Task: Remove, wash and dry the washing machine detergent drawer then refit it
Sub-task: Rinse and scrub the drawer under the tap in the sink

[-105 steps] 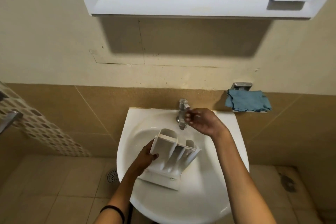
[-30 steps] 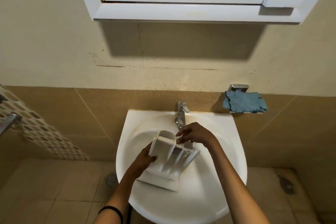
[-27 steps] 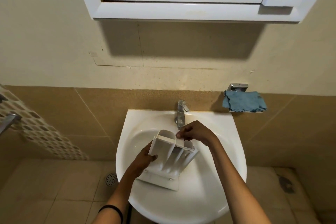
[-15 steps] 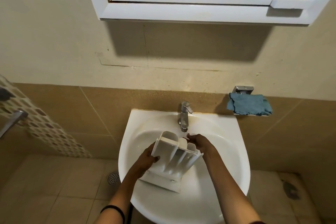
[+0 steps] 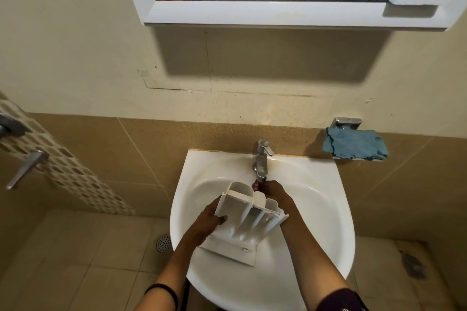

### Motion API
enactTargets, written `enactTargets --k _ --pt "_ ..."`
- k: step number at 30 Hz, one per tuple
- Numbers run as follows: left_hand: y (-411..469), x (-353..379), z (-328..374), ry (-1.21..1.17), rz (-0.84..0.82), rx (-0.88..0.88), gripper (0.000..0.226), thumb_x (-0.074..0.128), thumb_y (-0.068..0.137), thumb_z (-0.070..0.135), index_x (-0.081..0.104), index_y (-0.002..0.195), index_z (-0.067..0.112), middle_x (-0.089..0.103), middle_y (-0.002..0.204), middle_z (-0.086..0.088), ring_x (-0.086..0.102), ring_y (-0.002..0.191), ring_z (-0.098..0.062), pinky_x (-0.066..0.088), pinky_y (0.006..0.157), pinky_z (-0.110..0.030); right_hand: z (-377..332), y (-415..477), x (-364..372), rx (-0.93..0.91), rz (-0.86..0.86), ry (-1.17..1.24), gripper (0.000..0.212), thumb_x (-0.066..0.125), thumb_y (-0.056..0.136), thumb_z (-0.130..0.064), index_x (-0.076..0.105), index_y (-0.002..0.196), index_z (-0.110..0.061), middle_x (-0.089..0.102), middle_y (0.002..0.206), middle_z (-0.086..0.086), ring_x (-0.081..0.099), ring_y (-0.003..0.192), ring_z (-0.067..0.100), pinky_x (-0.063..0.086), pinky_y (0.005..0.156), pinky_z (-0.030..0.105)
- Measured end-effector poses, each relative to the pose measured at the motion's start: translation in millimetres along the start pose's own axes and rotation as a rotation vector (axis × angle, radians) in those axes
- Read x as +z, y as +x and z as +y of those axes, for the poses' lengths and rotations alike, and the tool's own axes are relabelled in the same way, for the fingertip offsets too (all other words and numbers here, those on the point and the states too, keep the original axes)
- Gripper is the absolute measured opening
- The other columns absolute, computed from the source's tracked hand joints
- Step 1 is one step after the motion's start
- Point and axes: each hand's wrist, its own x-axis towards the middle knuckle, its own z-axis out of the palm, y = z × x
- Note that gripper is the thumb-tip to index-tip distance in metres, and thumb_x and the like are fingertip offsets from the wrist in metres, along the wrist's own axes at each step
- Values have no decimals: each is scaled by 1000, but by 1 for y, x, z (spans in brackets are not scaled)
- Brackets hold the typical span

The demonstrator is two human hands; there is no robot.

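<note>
The white detergent drawer (image 5: 249,219) stands tilted in the white sink (image 5: 321,212), its compartments facing me and its front panel low toward me. My left hand (image 5: 212,218) grips the drawer's left side wall. My right hand (image 5: 275,193) sits at the drawer's far top edge, directly under the spout of the chrome tap (image 5: 262,159), fingers curled against the drawer's rear. Whether water is running I cannot tell.
A blue cloth (image 5: 355,144) lies on a small wall holder right of the sink. A white-framed mirror cabinet (image 5: 278,11) hangs above. A chrome handle (image 5: 25,168) projects at the left. A floor drain (image 5: 163,242) lies left of the sink.
My right hand left the tap handle and came down to the drawer's far top edge under the spout. My left hand kept its grip and the drawer hardly moved.
</note>
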Motion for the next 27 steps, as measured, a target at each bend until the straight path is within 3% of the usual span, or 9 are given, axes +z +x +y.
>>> enactTargets --k 2,4,6,8,10,12,17,21,27 --pt "2 -2 -2 12 18 -6 53 51 89 -3 38 139 11 54 114 -6 47 109 -23 35 101 -37 7 7 -15 -20 -78 40 13 66 74 3 53 74 0 59 58 7 58 48 10 43 63 16" --pt "3 -2 -2 -1 20 -6 53 50 89 -3 38 139 10 54 113 -6 47 109 -22 35 101 -36 15 25 -41 -95 -104 96 53 89 32 -7 60 76 -1 65 77 15 64 59 18 50 68 23" --pt "4 -1 -2 -8 -3 0 51 50 90 -3 38 138 9 53 112 -5 46 108 -21 35 100 -34 5 17 -56 -76 -180 268 58 87 11 -1 59 62 -5 58 66 11 57 51 18 48 50 23" --pt "3 0 1 -15 -3 1 51 49 90 -4 38 138 10 52 112 -5 45 107 -21 34 98 -33 -23 -32 -42 -23 -256 188 43 84 25 2 54 55 -8 49 54 6 48 43 15 40 40 19" --pt "6 0 0 -13 -2 4 52 48 90 -5 38 138 10 52 112 -5 45 107 -21 35 96 -31 -46 -68 -29 -42 -260 -43 11 65 72 -2 56 67 -5 56 55 9 53 46 17 44 43 20" --pt "5 -1 1 -14 2 7 52 48 89 -6 38 137 10 53 111 -4 46 107 -21 35 94 -30 -58 -77 -26 -89 -226 -370 26 37 91 4 60 78 5 64 60 14 62 51 21 53 52 24" --pt "7 0 0 -25 -6 19 51 48 89 -6 38 137 10 53 111 -5 47 107 -23 34 92 -30 -61 -96 -2 -223 -100 -1112 24 49 86 13 64 105 14 68 95 25 67 93 33 53 88 34" --pt "5 0 -1 -26 -9 19 50 47 89 -7 38 137 8 52 112 -6 46 105 -21 34 92 -29 -49 -92 4 -346 60 -1391 28 57 83 3 67 108 -2 63 94 9 62 89 23 45 62 19" --pt "5 0 -1 -5 -6 20 52 48 90 -5 37 139 8 53 113 -7 46 107 -22 35 96 -32 -18 -73 13 -501 254 -1484 27 55 84 -2 62 109 -1 62 114 17 58 108 31 46 84 28"
